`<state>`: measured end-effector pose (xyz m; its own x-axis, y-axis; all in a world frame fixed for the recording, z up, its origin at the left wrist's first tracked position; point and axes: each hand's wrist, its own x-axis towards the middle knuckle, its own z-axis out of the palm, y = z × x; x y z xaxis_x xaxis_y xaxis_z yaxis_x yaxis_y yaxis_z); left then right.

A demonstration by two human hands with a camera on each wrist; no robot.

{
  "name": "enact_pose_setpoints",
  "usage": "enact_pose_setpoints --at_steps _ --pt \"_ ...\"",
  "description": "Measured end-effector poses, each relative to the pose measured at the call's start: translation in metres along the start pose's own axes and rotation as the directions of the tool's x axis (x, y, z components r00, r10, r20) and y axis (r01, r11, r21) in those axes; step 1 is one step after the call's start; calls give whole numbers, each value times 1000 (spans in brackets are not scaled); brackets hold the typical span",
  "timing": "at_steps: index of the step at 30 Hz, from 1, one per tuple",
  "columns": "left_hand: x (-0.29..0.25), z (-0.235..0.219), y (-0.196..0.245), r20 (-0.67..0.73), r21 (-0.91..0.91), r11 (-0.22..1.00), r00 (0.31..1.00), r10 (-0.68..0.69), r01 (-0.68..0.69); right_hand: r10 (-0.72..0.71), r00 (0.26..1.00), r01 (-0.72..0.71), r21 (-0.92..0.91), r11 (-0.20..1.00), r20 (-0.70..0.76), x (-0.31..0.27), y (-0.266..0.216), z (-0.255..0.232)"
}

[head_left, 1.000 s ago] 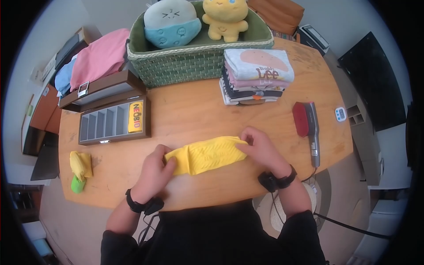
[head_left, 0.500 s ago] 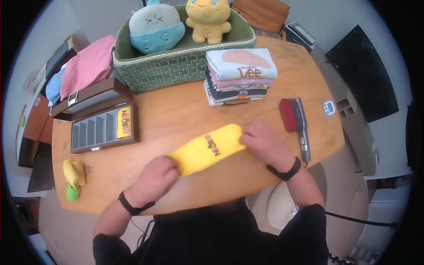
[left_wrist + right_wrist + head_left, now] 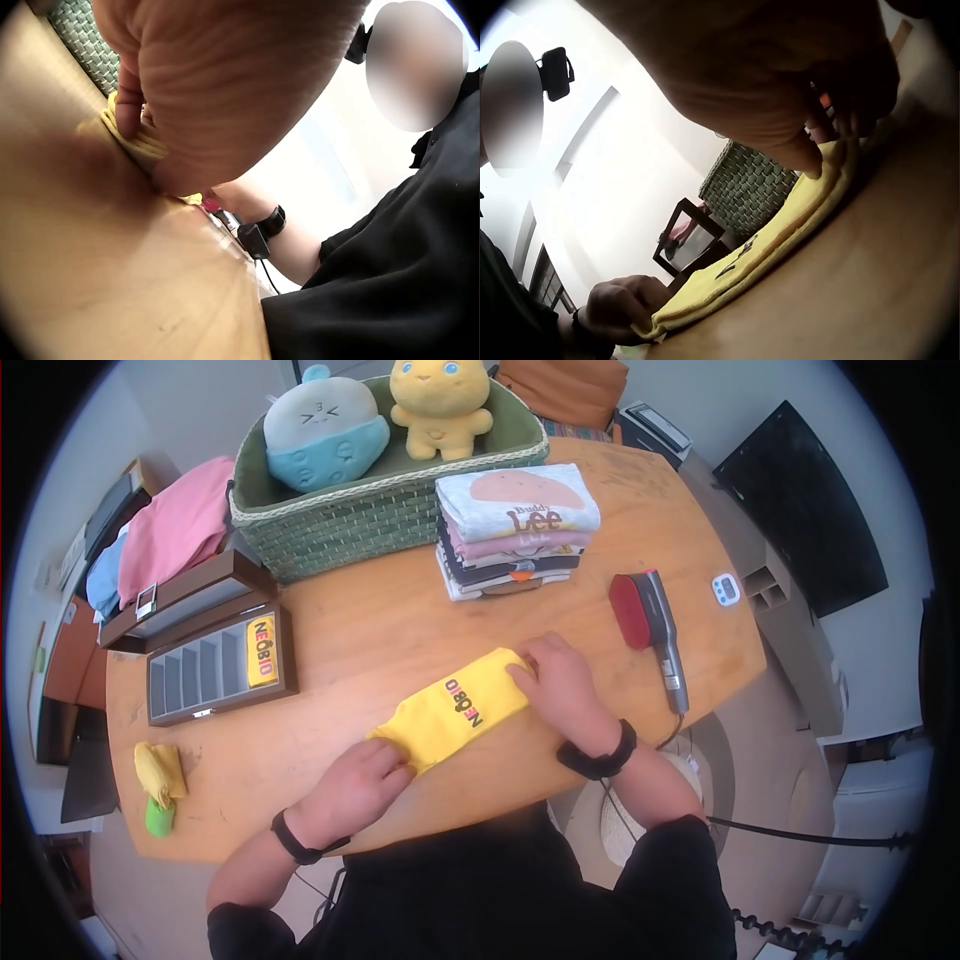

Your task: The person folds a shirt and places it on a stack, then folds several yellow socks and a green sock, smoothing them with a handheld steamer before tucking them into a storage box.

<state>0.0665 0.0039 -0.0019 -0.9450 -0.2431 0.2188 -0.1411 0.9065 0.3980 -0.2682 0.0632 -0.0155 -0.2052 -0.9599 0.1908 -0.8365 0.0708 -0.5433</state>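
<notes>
So there's a yellow sock (image 3: 455, 707) lying flat and stretched out on the wooden table (image 3: 400, 620), angled from lower left up to the upper right, with its "NEOBIO" print facing up. The left hand (image 3: 352, 788) has the lower-left end, fingers curled and pinching the edge of the fabric; you can see that grip from the right wrist view too. The right hand (image 3: 560, 685) is on the upper-right end, fingertips bent down onto the sock and nipping its edge against the tabletop. So the sock sits right between the two hands, held at both ends.

Containers: behind it to the left is a brown divided tray (image 3: 218, 668) with a row of narrow slots, and the slot at the right end holds another folded yellow sock (image 3: 262, 651) with the same print. The other slots look dark. Further back is a green woven basket (image 3: 370, 525) with two plush toys in it, a blue and grey one (image 3: 325, 428) and a yellow one (image 3: 440, 402).

Just right of the basket there's a stack of folded shirts (image 3: 512, 530).
</notes>
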Motion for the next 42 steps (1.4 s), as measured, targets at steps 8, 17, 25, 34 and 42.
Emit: enact_pose_setpoints --at_steps 8,17,25,34,42 --pt "-1 2 0 -27 -24 1000 999 -17 16 -46 995 60 155 986 -92 -5 -11 -3" --pt "-2 3 -1 -50 -51 999 999 -7 5 198 976 -205 79 976 88 -8 1 2" --pt "-3 5 -2 -25 -22 1000 1000 0 0 60 998 -60 46 997 -3 -3 -2 1" --pt "1 5 1 -240 -98 963 933 -268 251 87 994 -85 -30 996 63 4 6 0" --pt "8 13 5 -187 -33 821 804 -565 569 72 982 -57 -89 994 174 8 3 -2"
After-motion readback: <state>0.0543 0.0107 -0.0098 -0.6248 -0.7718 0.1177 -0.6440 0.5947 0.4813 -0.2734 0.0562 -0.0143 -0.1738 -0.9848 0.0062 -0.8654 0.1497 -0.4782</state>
